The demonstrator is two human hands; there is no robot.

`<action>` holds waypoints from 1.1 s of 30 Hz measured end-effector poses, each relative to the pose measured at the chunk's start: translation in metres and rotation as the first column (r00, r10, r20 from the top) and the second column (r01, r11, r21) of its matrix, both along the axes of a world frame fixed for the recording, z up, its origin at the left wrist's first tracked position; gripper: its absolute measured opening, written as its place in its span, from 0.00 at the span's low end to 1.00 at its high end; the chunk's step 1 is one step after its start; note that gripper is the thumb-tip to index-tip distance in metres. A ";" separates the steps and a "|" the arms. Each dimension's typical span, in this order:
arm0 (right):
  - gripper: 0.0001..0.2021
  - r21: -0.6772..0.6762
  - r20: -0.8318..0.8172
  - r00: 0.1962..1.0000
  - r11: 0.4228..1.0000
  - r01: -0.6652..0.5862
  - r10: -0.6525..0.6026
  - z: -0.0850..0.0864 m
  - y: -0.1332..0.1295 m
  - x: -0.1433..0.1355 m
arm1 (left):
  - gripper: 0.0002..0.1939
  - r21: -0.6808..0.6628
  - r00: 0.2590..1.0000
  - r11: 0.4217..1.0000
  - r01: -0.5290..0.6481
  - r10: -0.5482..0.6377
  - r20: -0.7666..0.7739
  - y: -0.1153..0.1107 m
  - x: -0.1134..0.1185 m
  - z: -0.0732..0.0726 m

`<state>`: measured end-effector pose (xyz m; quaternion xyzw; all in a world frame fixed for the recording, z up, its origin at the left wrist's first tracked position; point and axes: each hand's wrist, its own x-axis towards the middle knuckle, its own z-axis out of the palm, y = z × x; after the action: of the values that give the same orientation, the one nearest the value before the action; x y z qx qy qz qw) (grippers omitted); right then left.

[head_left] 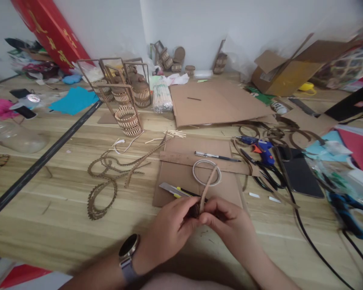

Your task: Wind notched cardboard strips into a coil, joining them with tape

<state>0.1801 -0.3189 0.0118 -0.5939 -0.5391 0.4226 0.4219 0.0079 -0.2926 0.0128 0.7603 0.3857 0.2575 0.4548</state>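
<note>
A narrow brown cardboard strip point(209, 184) rises from between my two hands, its free end over a white tape ring point(195, 174). My left hand point(169, 225) is closed around a small dark brown piece at the strip's base, mostly hidden by the fingers; it looks like a coil. The thumb and fingers of my right hand point(231, 223) pinch the strip's lower end from the other side. Just beyond my left fingers lies a utility knife point(170, 190) with its blade out. Under these things is a cardboard sheet point(230, 191), with a pen point(218, 156) across its upper part.
Curled corrugated strips point(101, 197) lie to the left. Small slatted baskets with tall handles point(128, 121) stand behind them. Scissors point(269, 175), a blue glue gun point(264, 151) and a phone point(301, 171) are at right. A larger cardboard sheet point(214, 104) and an open box point(290, 68) lie farther back.
</note>
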 end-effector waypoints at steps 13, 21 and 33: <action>0.20 -0.171 -0.411 0.912 0.981 -0.088 0.010 0.000 0.006 -0.001 | 0.15 -0.361 0.984 0.932 0.045 0.021 0.178 0.004 0.000 0.000; 0.18 -0.187 -0.317 0.948 0.982 -0.040 -0.022 -0.006 0.003 0.002 | 0.16 -0.472 0.968 0.877 0.089 0.035 0.248 0.003 -0.001 -0.005; 0.14 -0.167 -0.219 0.976 0.984 -0.055 0.018 -0.006 0.002 0.000 | 0.16 -0.334 0.977 0.941 0.049 0.024 0.211 0.000 -0.001 -0.003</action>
<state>0.1804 -0.3171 0.0055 -0.5685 -0.4621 0.5377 0.4173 0.0066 -0.2930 0.0101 0.6418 0.3683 0.2643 0.6186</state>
